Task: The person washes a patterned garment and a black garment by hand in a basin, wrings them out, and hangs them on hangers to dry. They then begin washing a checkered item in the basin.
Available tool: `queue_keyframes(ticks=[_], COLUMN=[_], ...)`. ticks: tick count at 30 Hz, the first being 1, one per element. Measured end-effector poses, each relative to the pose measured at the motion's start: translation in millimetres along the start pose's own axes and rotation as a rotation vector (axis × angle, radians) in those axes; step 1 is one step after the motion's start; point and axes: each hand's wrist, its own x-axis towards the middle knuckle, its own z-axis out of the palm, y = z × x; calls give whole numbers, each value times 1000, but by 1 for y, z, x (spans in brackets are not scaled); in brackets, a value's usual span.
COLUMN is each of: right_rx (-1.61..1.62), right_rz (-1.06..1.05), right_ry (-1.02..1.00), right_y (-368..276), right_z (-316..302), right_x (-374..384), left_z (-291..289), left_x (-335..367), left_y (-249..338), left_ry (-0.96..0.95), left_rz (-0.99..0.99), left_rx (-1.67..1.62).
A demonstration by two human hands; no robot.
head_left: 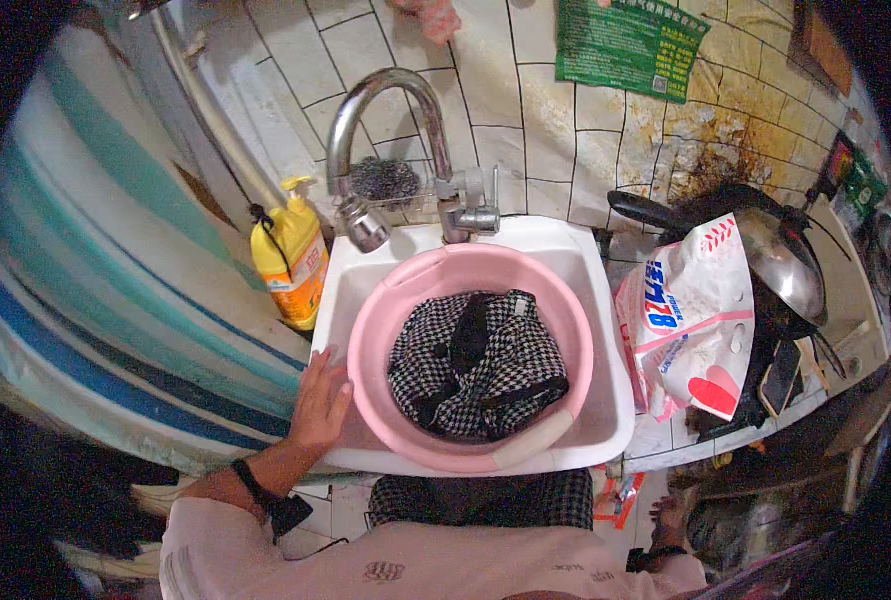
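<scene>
A pink plastic basin (371, 385) stands in the white sink (616, 410). Inside it lies a crumpled black-and-white houndstooth garment (491, 375), which looks wet. My left hand (321, 405) rests at the sink's left rim, just beside the basin. Its fingers are stretched out and hold nothing. Low on the right, away from the sink, hangs my right hand (672, 512). It is small and dim in view, its fingers look loosely apart, and I see nothing in it. A chrome faucet (391, 85) arches behind the basin, its spout head over the sink's back left corner.
Left of the sink stands a yellow pump bottle (291, 265) near a striped curtain (116, 290). A white-and-pink bag (691, 335) leans on the right counter, by a dark pan (651, 210) and a metal lid (781, 255). A steel scourer (386, 180) sits behind the faucet.
</scene>
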Motion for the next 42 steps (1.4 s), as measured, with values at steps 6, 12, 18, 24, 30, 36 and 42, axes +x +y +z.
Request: queue_keyframes(ticks=[6,12,18,24,30,36,42], right_rx=[317,625,433,521,606,570,283], right_rz=[-540,-959,-1686,-2035,-2027,-1934,-1718], right_ry=[497,321,-138,-742,-966,-1058,-958], right_y=[-158,-373,-521,-569,-572,-551,-552], right_z=[-57,-113,-99,-118,-129,-152,-153], right_x=[-7,-130,-242,-283,-302,-302,-305], left_z=[8,14,14,16,12,21,50], left_x=[-14,-2,-8,-3,-9,-3,10], left_y=[-15,-7,-13,-9,-1,-18,-44], left_ry=[16,39,58,20,43,53,107], left_rz=[-71,8,-62,-33,-99,16,40], left_rx=[71,89,40,31,-15,9,66])
